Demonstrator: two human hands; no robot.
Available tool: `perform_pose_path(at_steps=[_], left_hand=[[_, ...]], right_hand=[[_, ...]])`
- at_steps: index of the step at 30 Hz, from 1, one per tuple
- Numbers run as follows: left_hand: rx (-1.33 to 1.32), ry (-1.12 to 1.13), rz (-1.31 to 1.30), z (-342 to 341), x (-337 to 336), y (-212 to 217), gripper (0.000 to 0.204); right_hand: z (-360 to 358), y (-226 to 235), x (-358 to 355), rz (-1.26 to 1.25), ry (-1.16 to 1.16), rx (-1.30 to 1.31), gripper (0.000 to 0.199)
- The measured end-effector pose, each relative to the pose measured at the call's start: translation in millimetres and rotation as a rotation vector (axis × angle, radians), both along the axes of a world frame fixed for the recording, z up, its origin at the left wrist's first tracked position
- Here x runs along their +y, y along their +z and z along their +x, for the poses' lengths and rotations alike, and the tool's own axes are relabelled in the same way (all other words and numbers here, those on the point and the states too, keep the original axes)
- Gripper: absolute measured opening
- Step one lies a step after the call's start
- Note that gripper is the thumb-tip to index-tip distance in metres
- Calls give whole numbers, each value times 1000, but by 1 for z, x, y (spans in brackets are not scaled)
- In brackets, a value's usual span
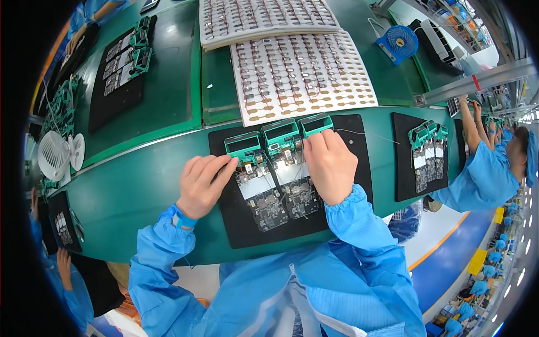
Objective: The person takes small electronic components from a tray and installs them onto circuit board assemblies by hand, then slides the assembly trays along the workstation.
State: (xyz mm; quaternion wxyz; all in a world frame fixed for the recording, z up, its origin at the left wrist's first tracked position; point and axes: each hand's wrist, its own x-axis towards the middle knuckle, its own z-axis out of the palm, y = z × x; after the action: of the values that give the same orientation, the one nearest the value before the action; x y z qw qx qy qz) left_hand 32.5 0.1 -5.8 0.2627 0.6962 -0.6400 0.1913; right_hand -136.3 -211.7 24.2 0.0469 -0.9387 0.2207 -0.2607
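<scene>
The left hand (203, 185) rests on the black mat (241, 224), fingers (222, 168) curled loosely against a circuit board (259, 194). The right hand (330, 165) covers another board (297, 191); whether its fingers grip anything cannot be told.

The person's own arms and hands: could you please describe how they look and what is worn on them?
Both hands, left hand and right hand, are bare, without gloves. Each arm wears a loose light blue fabric work-coat sleeve with a gathered elastic cuff. A bright blue wrist strap circles the left wrist.
</scene>
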Motion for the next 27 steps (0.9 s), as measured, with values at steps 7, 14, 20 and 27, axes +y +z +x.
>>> perform_pose_path(at_steps=[7,14,20,27], left_hand=[[30,-76,-29,10,-2,-4,42],[159,-184,-34,21,-3,1,35],[71,-258,-1,31,-3,10,31],[-45,-338,4,36,-8,10,32]], right_hand=[[-4,-4,-25,386,-57,-161,9],[20,5,18,255,276,-173,13],[29,5,34,107,227,118,13],[44,1,40,-6,162,219,13]])
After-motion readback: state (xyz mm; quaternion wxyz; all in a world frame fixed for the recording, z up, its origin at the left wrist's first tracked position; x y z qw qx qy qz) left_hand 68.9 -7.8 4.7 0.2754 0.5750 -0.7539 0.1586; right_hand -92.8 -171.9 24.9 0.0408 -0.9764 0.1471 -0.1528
